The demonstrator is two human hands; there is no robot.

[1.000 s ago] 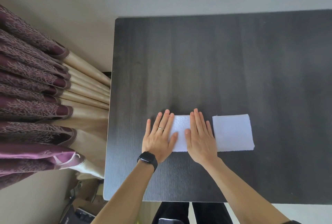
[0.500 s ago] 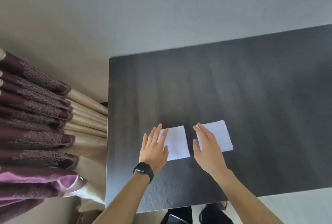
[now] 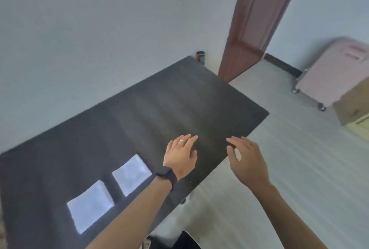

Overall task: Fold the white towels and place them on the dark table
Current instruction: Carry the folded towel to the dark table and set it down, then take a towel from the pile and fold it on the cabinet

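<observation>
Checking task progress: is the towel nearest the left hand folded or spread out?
Folded, apparently: the towel is a small neat rectangle flat on the table; blur hides its layers.

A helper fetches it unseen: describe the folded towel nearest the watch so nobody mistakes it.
Find the dark table by the wall. Along the person's side of it lie two folded white towels, a gap between them. Pick the towel beside the black watch on the left wrist; the other towel lies farther from it.

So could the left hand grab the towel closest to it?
Probably yes. The left hand is open and holds nothing, the nearer towel lies flat on the table close beside it, and nothing sits between them.
</observation>
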